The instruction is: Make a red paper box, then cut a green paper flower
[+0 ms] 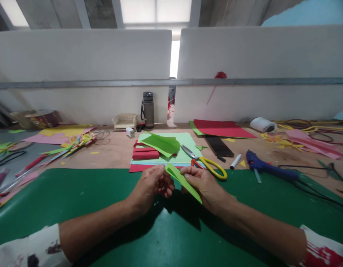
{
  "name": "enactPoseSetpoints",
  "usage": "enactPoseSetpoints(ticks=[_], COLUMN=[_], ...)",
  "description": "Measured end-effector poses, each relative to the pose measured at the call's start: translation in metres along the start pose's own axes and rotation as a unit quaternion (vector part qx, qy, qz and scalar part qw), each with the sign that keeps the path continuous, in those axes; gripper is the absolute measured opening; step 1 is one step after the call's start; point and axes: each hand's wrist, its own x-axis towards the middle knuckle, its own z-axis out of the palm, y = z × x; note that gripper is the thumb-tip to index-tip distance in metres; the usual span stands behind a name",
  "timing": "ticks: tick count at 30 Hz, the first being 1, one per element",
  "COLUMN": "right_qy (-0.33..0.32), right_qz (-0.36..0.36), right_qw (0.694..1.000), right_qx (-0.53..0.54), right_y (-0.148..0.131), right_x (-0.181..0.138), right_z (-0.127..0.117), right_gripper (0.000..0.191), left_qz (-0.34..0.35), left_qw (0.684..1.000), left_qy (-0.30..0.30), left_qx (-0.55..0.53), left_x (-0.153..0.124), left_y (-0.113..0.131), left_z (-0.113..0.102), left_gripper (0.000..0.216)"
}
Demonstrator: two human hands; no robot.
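Observation:
A folded strip of light green paper point(184, 181) is held up over the green mat, slanting down to the right. My right hand point(203, 185) pinches it between thumb and fingers near its middle. Curled at the strip's upper left end is my left hand point(152, 185), thumb and forefinger pressed together right beside the paper's edge; whether they grip it I cannot tell. Just beyond the hands lie a bent green sheet point(163, 144), a red folded piece point(145, 153) and yellow-handled scissors point(213, 167), on a stack of coloured paper point(189, 139).
A blue glue gun point(268, 167), a white marker point(235, 161) and a black phone point(218, 146) lie to the right. Red sheets point(221, 128) are behind. A bottle point(148, 111) stands by the white partition. Paper strips point(77, 142) lie left on the green mat's point(105, 237) far side.

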Motion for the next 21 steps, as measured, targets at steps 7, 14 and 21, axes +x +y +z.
enactPoseSetpoints(ticks=[7,14,21], right_qy=[-0.003,-0.008,-0.016], right_qz=[0.017,0.029,0.035], right_qw=[1.0,0.998,0.997], right_qx=[0.026,0.051,0.073], right_y=[0.0006,0.0002,0.0008], right_x=[0.0003,-0.0005,0.0011], right_z=[0.0,0.0005,-0.0008], right_gripper=[0.028,0.028,0.029], left_qz=[0.0,0.003,-0.008], left_qw=[1.0,1.0,1.0], left_qy=[-0.003,-0.007,-0.009], left_qx=[0.0,-0.001,-0.012], left_x=[0.0008,0.0018,0.0021], left_y=[-0.0009,-0.0024,-0.0032], left_z=[-0.0004,-0.0014,-0.0014], left_gripper=[0.047,0.05,0.053])
